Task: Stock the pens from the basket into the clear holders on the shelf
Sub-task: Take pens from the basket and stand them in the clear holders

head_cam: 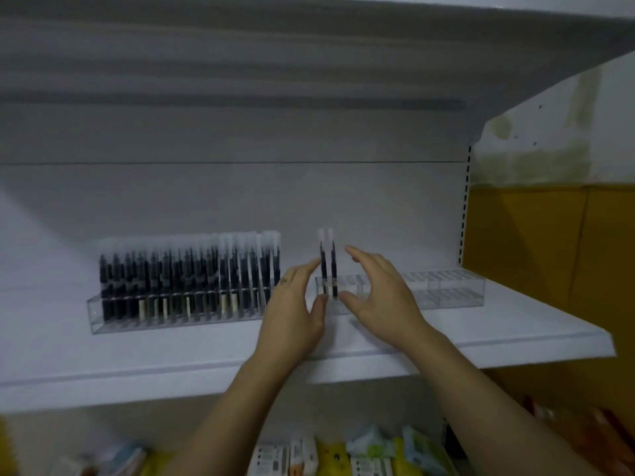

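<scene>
The left hand (295,304) and right hand (381,293), fingers spread and gripping nothing, flank two upright pens (328,266) at the left end of the holder (446,293), back from the shelf (171,369) edge.

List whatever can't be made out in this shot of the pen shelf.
Head view: the basket lies outside the frame.
Head view: blur merges the black pens in the full clear plastic holder; no count possible.
Head view: the left hand and right hand cover part of the second clear plastic holder; whether they touch its two upright black pens is unclear.
Head view: colourful packets below are cut by the bottom edge, labels blurred.
</scene>
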`<action>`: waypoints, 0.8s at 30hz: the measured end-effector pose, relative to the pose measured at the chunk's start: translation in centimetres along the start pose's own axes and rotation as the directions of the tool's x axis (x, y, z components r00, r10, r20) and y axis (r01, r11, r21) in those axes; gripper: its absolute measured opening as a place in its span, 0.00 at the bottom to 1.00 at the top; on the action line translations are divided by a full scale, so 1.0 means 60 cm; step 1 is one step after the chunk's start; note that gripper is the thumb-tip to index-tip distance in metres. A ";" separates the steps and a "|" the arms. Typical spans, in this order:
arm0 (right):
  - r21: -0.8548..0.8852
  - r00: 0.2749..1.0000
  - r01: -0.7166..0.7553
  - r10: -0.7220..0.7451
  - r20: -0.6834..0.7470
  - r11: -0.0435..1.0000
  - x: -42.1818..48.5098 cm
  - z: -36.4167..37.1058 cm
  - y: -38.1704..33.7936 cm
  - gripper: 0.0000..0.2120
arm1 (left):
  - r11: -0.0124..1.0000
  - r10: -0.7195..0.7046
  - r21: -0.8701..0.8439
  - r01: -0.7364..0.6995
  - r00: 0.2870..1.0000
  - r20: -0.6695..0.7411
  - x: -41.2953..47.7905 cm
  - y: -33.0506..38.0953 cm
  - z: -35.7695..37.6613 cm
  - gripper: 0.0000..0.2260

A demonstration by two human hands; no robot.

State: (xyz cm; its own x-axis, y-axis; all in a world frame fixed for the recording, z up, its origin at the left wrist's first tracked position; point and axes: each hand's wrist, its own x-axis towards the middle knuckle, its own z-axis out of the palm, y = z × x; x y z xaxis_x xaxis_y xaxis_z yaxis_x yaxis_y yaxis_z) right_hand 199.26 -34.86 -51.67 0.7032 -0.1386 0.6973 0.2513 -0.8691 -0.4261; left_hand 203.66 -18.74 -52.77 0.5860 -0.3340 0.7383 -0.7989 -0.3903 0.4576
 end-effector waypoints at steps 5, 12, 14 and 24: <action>0.018 0.999 0.019 -0.018 -0.045 1.000 -0.091 0.002 -0.037 0.28 | 0.983 0.051 0.177 -0.044 0.998 -0.033 -0.093 -0.002 -0.027 0.12; 0.080 0.995 0.042 -0.035 -0.092 0.996 -0.241 0.048 -0.060 0.22 | 0.968 0.058 0.244 -0.053 0.998 -0.011 -0.241 -0.012 -0.033 0.12; 0.076 0.999 0.018 -0.015 -0.049 0.997 -0.291 0.072 -0.051 0.21 | 0.970 -0.003 0.244 -0.004 0.999 0.032 -0.291 -0.021 -0.021 0.12; -0.081 0.799 -0.338 0.331 0.501 0.938 -0.506 0.235 0.055 0.26 | 0.905 -0.377 0.355 0.233 0.824 0.422 -0.492 -0.113 0.083 0.17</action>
State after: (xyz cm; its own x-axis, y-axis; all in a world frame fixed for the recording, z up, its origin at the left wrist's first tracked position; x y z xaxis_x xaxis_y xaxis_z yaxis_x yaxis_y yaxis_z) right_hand 188.12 -26.84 -82.39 0.9788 -0.1607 0.1272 -0.0560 -0.8068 -0.5881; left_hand 192.42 -10.53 -80.15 0.8416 -0.4900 0.2270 -0.5390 -0.7357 0.4102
